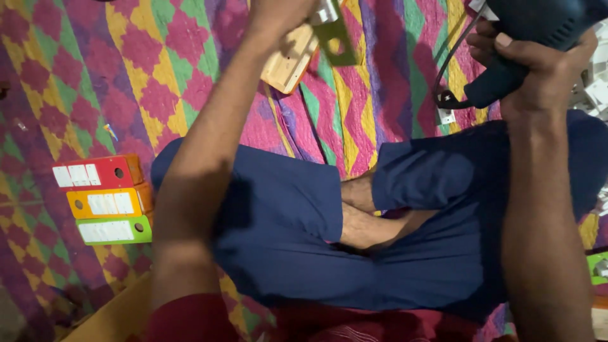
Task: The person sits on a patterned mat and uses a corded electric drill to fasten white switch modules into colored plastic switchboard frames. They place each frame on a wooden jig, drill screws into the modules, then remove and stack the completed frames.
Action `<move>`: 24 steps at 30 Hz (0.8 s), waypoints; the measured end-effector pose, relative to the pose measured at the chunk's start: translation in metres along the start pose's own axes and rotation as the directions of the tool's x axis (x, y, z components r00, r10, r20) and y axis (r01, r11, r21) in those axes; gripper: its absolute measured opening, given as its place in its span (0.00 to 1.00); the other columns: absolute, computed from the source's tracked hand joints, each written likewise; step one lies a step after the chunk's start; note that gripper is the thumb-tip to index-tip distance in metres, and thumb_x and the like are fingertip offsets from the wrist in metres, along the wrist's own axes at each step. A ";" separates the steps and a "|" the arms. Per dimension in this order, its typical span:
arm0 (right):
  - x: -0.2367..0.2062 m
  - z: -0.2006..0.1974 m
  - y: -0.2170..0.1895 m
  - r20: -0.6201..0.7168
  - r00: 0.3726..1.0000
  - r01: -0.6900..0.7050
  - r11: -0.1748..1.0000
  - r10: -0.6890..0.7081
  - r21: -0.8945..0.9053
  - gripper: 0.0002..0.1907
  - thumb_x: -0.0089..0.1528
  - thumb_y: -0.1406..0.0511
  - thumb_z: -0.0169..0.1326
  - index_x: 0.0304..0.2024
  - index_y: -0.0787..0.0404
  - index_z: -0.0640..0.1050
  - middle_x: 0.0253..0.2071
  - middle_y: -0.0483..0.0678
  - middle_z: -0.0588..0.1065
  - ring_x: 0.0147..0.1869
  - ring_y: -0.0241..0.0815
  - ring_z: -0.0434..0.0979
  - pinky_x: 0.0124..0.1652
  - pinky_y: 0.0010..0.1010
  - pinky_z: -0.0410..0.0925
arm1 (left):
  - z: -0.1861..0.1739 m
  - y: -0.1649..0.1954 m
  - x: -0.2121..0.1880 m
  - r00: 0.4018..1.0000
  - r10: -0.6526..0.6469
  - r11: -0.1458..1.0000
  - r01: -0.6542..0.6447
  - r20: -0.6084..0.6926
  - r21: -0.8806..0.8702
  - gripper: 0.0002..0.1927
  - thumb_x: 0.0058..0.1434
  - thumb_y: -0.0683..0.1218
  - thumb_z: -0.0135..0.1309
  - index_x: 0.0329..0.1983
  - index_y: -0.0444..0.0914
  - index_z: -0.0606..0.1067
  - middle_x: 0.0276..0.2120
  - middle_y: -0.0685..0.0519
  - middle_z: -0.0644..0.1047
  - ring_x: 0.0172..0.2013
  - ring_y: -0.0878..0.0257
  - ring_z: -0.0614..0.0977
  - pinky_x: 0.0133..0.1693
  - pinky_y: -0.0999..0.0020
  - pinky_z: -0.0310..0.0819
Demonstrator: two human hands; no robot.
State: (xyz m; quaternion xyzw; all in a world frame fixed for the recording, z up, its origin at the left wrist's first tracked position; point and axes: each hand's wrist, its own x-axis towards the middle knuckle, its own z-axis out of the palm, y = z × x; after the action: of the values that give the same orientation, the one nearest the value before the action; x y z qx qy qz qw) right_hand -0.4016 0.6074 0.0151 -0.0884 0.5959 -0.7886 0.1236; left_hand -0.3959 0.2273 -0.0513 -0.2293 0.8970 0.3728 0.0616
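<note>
I sit cross-legged in dark blue trousers on a patterned mat. My left hand reaches forward at the top of the view and holds a light wooden block with a green metal bracket on it. My right hand at the upper right grips a dark teal power drill by its handle; a black cord hangs from it. The drill's front end is cut off by the frame edge.
Three small boxes, red, orange and green, are stacked in a row on the mat at my left. White small parts lie at the far right. A wooden board edge shows bottom left.
</note>
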 end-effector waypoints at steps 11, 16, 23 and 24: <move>-0.005 -0.011 -0.005 0.013 1.000 0.014 0.999 -0.014 0.034 0.19 0.58 0.79 0.56 0.53 0.76 0.75 0.45 0.59 0.79 0.45 0.53 0.85 0.50 0.43 0.82 | 0.020 0.035 -0.034 0.975 0.054 0.873 -0.151 -0.216 -0.463 0.20 0.59 0.52 0.67 0.42 0.34 0.74 0.32 0.52 0.81 0.31 0.65 0.85 0.27 0.69 0.83; -0.004 -0.002 -0.017 0.011 1.000 0.014 1.000 -0.014 0.013 0.19 0.59 0.78 0.58 0.53 0.74 0.74 0.46 0.59 0.79 0.47 0.54 0.85 0.52 0.46 0.82 | 0.022 0.044 -0.045 0.875 0.224 0.874 -0.376 -0.430 -0.309 0.27 0.57 0.53 0.72 0.47 0.34 0.71 0.36 0.49 0.80 0.34 0.62 0.85 0.30 0.66 0.85; -0.020 0.017 -0.037 0.139 0.981 -0.168 0.942 0.132 0.289 0.20 0.63 0.70 0.57 0.56 0.74 0.73 0.46 0.59 0.79 0.52 0.55 0.85 0.52 0.50 0.81 | 0.003 0.033 -0.041 0.873 0.409 0.872 -0.460 -0.267 -0.168 0.23 0.59 0.50 0.71 0.47 0.32 0.74 0.39 0.45 0.84 0.40 0.54 0.89 0.44 0.60 0.82; -0.022 0.020 -0.037 0.170 0.979 -0.157 0.945 0.111 0.286 0.19 0.65 0.70 0.57 0.56 0.75 0.73 0.47 0.60 0.79 0.53 0.56 0.85 0.54 0.51 0.79 | 0.004 0.032 -0.042 0.902 0.381 0.872 -0.424 -0.204 -0.245 0.24 0.58 0.49 0.71 0.47 0.31 0.73 0.39 0.46 0.84 0.40 0.55 0.89 0.44 0.61 0.83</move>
State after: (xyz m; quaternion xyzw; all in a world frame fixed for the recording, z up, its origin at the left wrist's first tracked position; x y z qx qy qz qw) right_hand -0.3783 0.6052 0.0566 -0.0878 0.4637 -0.8500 0.2339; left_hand -0.3738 0.2651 -0.0212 -0.0706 0.8644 0.4836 -0.1182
